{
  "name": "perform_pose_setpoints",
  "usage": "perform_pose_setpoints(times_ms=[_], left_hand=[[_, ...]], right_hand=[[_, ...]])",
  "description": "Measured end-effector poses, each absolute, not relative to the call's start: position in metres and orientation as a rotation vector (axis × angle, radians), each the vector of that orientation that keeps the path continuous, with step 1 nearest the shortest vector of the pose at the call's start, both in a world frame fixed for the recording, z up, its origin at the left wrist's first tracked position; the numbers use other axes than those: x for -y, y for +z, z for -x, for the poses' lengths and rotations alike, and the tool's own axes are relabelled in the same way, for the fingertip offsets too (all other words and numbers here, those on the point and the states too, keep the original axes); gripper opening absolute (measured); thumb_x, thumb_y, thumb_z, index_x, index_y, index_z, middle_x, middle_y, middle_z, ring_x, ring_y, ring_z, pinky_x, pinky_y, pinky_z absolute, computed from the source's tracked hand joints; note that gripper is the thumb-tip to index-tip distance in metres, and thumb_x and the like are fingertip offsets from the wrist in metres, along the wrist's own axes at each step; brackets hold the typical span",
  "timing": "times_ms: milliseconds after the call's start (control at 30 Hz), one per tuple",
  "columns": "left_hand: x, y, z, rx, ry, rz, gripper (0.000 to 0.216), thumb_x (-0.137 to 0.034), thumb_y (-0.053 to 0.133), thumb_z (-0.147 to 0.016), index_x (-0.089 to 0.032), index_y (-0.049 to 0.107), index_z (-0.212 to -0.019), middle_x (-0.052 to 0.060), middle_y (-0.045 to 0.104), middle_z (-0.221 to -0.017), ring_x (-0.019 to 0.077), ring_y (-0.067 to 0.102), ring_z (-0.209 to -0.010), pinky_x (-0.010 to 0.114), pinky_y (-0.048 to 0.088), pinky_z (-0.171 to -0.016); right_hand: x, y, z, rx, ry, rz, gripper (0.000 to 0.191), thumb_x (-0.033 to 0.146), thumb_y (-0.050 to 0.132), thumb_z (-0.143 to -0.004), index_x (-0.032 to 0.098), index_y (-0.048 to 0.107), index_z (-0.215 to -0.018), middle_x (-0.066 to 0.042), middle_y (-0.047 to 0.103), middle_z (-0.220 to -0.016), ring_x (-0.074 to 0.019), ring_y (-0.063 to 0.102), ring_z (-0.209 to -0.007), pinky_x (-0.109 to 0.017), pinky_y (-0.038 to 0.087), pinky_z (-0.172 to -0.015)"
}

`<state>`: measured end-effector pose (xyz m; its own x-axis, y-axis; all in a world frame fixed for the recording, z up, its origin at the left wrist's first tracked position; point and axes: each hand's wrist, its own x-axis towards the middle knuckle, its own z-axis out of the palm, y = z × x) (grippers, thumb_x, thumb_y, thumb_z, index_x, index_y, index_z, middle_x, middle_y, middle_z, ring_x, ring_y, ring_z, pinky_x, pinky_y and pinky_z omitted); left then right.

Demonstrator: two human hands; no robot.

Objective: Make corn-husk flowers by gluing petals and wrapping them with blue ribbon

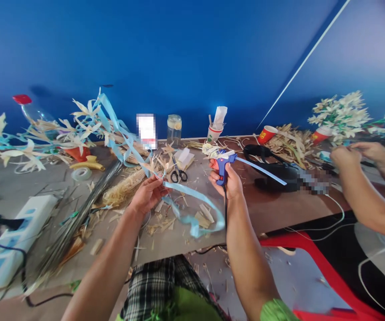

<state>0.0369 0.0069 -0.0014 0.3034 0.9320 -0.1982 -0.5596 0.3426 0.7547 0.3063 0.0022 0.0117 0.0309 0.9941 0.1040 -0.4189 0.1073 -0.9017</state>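
Observation:
My left hand is closed in a pinch on a stem of pale straw flowers wrapped in light blue ribbon. The stem runs up and to the left from my fingers; the loose ribbon loops down to the right over the table. My right hand grips a blue hot glue gun, nozzle pointing left toward the stem, its black cord hanging down by my wrist. A ribbon end lies across the gun and sticks out to the right.
Black-handled scissors, a glass jar, paper cups, a tape roll, thin metal wires and straw scraps litter the table. A white power strip lies at left. Another person's hands work at right near more straw flowers.

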Motion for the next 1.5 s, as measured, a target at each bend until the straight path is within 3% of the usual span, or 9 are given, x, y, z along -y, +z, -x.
perform_pose_setpoints(times_ms=[167, 333, 467, 700, 900, 1067, 1267, 1500], left_hand=[[-0.006, 0.001, -0.036, -0.705, 1.081, -0.638, 0.018, -0.018, 0.073, -0.066, -0.013, 0.059, -0.075, 0.002, 0.064, -0.071, 0.0099, 0.058, -0.052, 0.025, 0.05, -0.054], [-0.008, -0.001, -0.038, -0.719, 1.079, -0.672, 0.022, -0.019, 0.076, -0.063, -0.013, 0.058, -0.074, 0.0, 0.06, -0.066, 0.0092, 0.057, -0.053, 0.022, 0.047, -0.053], [-0.009, -0.003, -0.036, -0.737, 1.106, -0.654, 0.021, -0.018, 0.074, -0.063, -0.013, 0.056, -0.074, -0.001, 0.059, -0.064, 0.0095, 0.058, -0.054, 0.022, 0.047, -0.054], [-0.011, -0.005, -0.034, -0.772, 1.217, -0.576, 0.021, -0.017, 0.073, -0.064, -0.013, 0.055, -0.073, 0.0, 0.062, -0.067, 0.0088, 0.056, -0.054, 0.023, 0.047, -0.056], [-0.013, -0.007, -0.035, -0.815, 1.233, -0.567, 0.021, -0.016, 0.074, -0.062, -0.013, 0.056, -0.074, -0.002, 0.062, -0.068, 0.0073, 0.055, -0.052, 0.023, 0.046, -0.057], [-0.012, -0.006, -0.036, -0.805, 1.221, -0.605, 0.021, -0.016, 0.074, -0.062, -0.012, 0.056, -0.072, 0.0, 0.063, -0.073, 0.008, 0.055, -0.052, 0.024, 0.046, -0.056], [-0.014, -0.009, -0.035, -0.809, 1.217, -0.602, 0.021, -0.016, 0.073, -0.062, -0.013, 0.054, -0.07, -0.002, 0.058, -0.061, 0.0089, 0.054, -0.05, 0.024, 0.046, -0.054], [-0.014, -0.009, -0.036, -0.792, 1.218, -0.592, 0.02, -0.015, 0.072, -0.063, -0.013, 0.053, -0.069, -0.001, 0.059, -0.063, 0.0084, 0.054, -0.051, 0.023, 0.045, -0.054]], right_hand=[[0.002, 0.029, -0.317, 0.989, 1.195, 0.886, 0.033, 0.042, 0.069, -0.066, 0.02, 0.06, -0.089, -0.005, 0.059, -0.094, -0.0068, 0.039, -0.052, -0.026, 0.034, -0.049], [0.017, 0.048, -0.302, 1.101, 1.244, 0.831, 0.037, 0.047, 0.068, -0.062, 0.02, 0.061, -0.087, -0.004, 0.059, -0.084, -0.006, 0.033, -0.047, -0.026, 0.031, -0.047], [0.024, 0.035, -0.276, 1.21, 1.473, 0.783, 0.035, 0.046, 0.068, -0.065, 0.018, 0.061, -0.084, -0.002, 0.057, -0.073, -0.007, 0.037, -0.046, -0.026, 0.029, -0.047], [0.024, 0.013, -0.259, 1.328, 1.703, 0.687, 0.039, 0.047, 0.072, -0.066, 0.017, 0.063, -0.088, -0.006, 0.06, -0.087, -0.0077, 0.042, -0.051, -0.026, 0.031, -0.049], [0.02, 0.005, -0.258, 1.387, 1.752, 0.786, 0.035, 0.042, 0.073, -0.068, 0.018, 0.062, -0.092, -0.004, 0.061, -0.087, -0.0088, 0.045, -0.058, -0.026, 0.036, -0.055], [0.019, 0.001, -0.257, 1.423, 1.726, 0.813, 0.032, 0.041, 0.07, -0.072, 0.017, 0.06, -0.091, -0.001, 0.056, -0.076, -0.0092, 0.044, -0.059, -0.025, 0.034, -0.055], [0.021, 0.003, -0.255, 1.454, 1.735, 0.859, 0.032, 0.04, 0.07, -0.072, 0.015, 0.061, -0.09, -0.001, 0.055, -0.075, -0.0087, 0.045, -0.06, -0.024, 0.035, -0.057], [0.019, 0.002, -0.254, 1.479, 1.677, 0.941, 0.031, 0.042, 0.069, -0.072, 0.017, 0.061, -0.088, 0.0, 0.055, -0.074, -0.0097, 0.046, -0.06, -0.025, 0.037, -0.058]])
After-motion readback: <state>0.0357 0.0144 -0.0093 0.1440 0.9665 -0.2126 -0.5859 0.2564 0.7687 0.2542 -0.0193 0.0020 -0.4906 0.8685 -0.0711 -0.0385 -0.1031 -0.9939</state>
